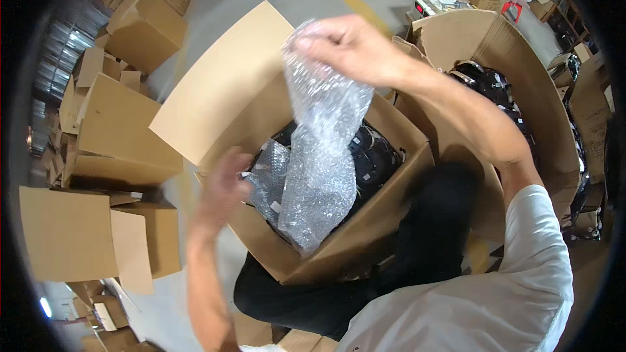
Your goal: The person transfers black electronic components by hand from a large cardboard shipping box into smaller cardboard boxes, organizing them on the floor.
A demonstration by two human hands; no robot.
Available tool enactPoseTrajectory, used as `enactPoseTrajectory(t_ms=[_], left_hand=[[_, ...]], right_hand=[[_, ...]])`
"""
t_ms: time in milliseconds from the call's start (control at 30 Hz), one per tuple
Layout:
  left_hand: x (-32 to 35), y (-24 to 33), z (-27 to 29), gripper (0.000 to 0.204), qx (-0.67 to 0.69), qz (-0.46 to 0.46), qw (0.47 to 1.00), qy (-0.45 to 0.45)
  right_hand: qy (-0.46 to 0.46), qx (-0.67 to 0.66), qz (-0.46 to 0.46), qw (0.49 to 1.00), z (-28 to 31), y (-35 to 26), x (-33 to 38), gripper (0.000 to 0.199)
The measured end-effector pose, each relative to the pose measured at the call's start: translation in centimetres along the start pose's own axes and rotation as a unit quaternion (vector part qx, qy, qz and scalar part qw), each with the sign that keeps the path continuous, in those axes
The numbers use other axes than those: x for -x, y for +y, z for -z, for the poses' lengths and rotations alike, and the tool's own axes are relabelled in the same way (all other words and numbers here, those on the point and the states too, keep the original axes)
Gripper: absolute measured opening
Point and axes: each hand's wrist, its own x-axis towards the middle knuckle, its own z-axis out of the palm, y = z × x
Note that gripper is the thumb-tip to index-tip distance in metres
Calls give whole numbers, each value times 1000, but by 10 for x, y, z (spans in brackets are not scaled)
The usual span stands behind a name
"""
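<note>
Far left of the frame, plain brown cartons (pixel 98 234) stand stacked, no labels readable. Left hand (pixel 225 186), blurred, at the open box (pixel 326 248) rim — grip I cannot tell. Centre: bubble wrap sheet (pixel 319 156), light, limp, crushable, best pinched at its top edge. Right hand (pixel 349 45) pinches exactly there. Right: big carton (pixel 521 72) of dark items.

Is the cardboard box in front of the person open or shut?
Open: the cardboard box has its flaps folded outward, showing dark items and bubble wrap inside.
</note>
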Motion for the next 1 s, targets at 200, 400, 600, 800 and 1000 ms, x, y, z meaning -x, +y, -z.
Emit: enactPoseTrajectory(t_ms=[200,400,600,800,1000], left_hand=[[-3,-15,-91,40,26,62,955,-287],[-62,-22,-57,35,176,-65,981,43],[-28,-119,-131,61,189,159,968,-40],[-43,-174,-105,40,240,394,882,93],[-43,-227,-103,52,376,428,819,66]], right_hand=[[-48,109,115,986,0,-25,-62,29],[-187,82,192,960,-48,-16,-125,35],[-217,345,256,877,-126,119,-147,26],[-187,374,317,852,-185,243,-96,21],[-67,300,359,881,-202,168,-15,30]])
